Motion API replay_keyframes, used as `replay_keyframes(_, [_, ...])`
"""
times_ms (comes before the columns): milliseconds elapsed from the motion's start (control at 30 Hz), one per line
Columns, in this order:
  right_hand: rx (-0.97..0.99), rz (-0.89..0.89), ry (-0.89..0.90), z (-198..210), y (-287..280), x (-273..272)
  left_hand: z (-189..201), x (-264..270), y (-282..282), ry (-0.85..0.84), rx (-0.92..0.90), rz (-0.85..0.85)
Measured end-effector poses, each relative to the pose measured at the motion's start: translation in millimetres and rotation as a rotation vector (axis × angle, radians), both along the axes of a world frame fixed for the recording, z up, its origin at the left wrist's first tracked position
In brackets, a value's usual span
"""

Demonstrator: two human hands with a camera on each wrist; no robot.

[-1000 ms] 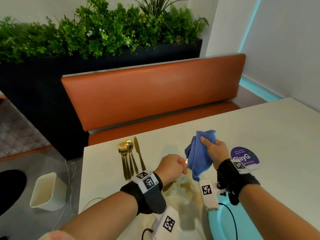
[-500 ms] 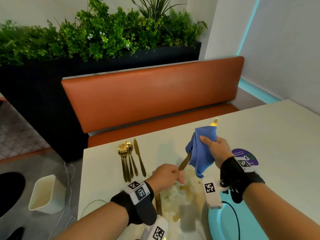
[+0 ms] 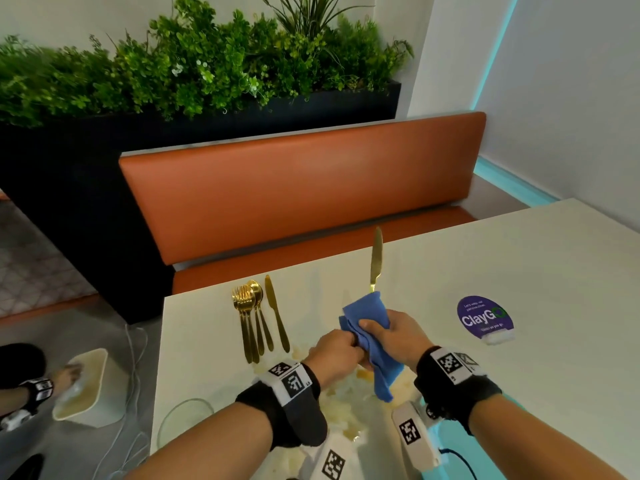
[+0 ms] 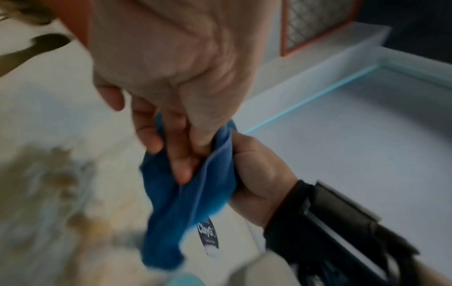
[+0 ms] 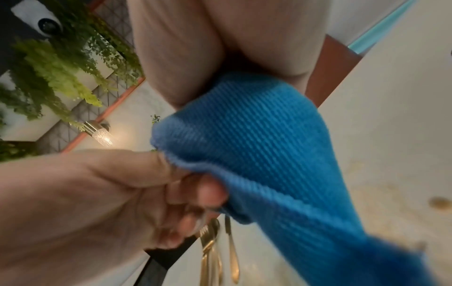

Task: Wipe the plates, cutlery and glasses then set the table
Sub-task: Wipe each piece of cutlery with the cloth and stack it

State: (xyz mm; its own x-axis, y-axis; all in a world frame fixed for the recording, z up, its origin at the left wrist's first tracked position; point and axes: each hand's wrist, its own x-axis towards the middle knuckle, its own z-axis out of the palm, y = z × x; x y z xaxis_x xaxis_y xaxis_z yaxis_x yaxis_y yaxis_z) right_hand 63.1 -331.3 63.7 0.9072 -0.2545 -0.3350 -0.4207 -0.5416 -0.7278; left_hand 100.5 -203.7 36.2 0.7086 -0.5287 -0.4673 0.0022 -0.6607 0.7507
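Cutlery is the step in hand, and the work looks to be in its early part. The left hand (image 3: 334, 353) is closed around the handle end of a gold knife (image 3: 376, 259), and the right hand (image 3: 391, 336) pinches a blue cloth (image 3: 367, 315) folded around the knife's middle, so the blade sticks out above the cloth, over the table (image 3: 519, 271). A group of gold forks and spoons (image 3: 250, 323) and a second knife (image 3: 277, 313) lie side by side on the table to the left, near its far edge; I cannot tell if these are wiped already. A glass rim (image 3: 183, 419) shows at the near left corner. No plate is clearly seen, and the table carries brownish stains close to the hands. I judge that the glasses, the plates and the setting are not yet done.
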Motion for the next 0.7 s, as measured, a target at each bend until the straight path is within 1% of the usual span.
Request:
replay_keyframes(33, [-0.031,0.009,0.013,0.1,-2.7,0.2,1.7,5.7,0.8,-0.012,0.061,-0.061])
replay_keyframes(67, [-0.052,0.008,0.020,-1.3,-6.6,0.1,3.6,14.1,2.0,-0.039,0.122,-0.080])
replay_keyframes(100, [-0.054,-0.001,0.027,-3.1,-10.6,-0.2,7.2,23.0,2.8,-0.073,0.146,-0.050])
replay_keyframes(133, [-0.041,-0.008,0.036,-5.7,-14.0,-0.7,11.5,32.0,2.2,-0.106,0.137,0.011])
replay_keyframes(167, [-0.021,-0.010,0.046,-8.0,-15.8,-1.6,14.8,39.5,1.4,-0.151,0.091,0.086])
replay_keyframes(200, [-0.005,-0.003,0.054,-10.0,-16.5,-2.3,17.6,45.1,-1.8,-0.184,0.025,0.150])
replay_keyframes(233, [0.011,0.009,0.058,-10.4,-15.7,-2.7,21.0,47.7,-6.7,-0.195,-0.040,0.179])
replay_keyframes(333, [0.051,0.053,0.060,-10.4,-9.8,-0.6,20.1,47.9,-25.2,-0.153,-0.154,0.204])
replay_keyframes(433, [0.029,0.082,0.064,-10.4,-4.4,3.0,15.4,47.1,-35.4,-0.077,-0.211,0.275])
replay_keyframes(533, [-0.071,0.108,0.086,-14.1,-1.4,7.9,9.3,52.7,-37.6,-0.062,-0.191,0.339])
replay_keyframes(633, [-0.172,0.161,0.138,-12.0,1.6,15.5,6.0,58.2,-31.8,0.055,-0.196,0.472])
replay_keyframes(667, [-0.190,0.179,0.152,-10.5,2.6,18.7,4.1,62.9,-29.2,0.056,-0.157,0.489])
replay_keyframes(700, [-0.214,0.207,0.170,-9.0,3.9,20.9,4.2,68.1,-25.5,0.014,-0.087,0.487])
